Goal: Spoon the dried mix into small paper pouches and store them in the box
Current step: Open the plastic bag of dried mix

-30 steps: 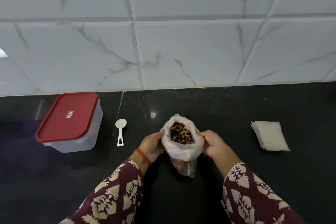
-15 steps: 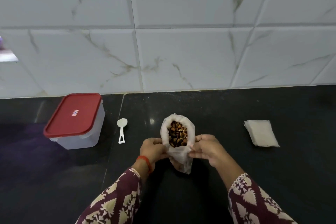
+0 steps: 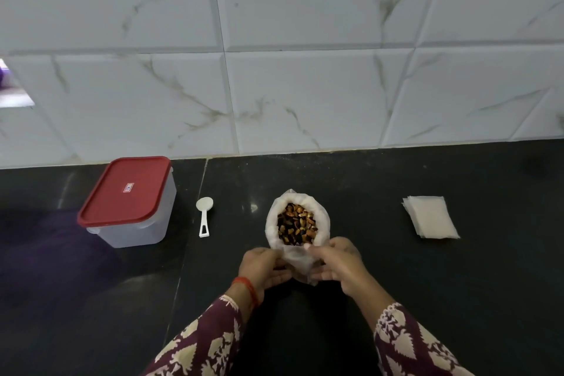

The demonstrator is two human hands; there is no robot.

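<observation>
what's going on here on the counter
A person is working at a dark counter. Both the left hand and the right hand hold the near edge of a clear bag of dried mix, whose mouth is rolled open. The white spoon lies untouched beside it, the stack of paper pouches sits off to the right, and the box on the left has its red lid on. No spooning has begun yet.

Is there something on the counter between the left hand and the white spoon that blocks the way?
Nothing visible does. The spoon lies alone on the dark counter, between the box and the bag of mix. The left hand holds that bag.
</observation>
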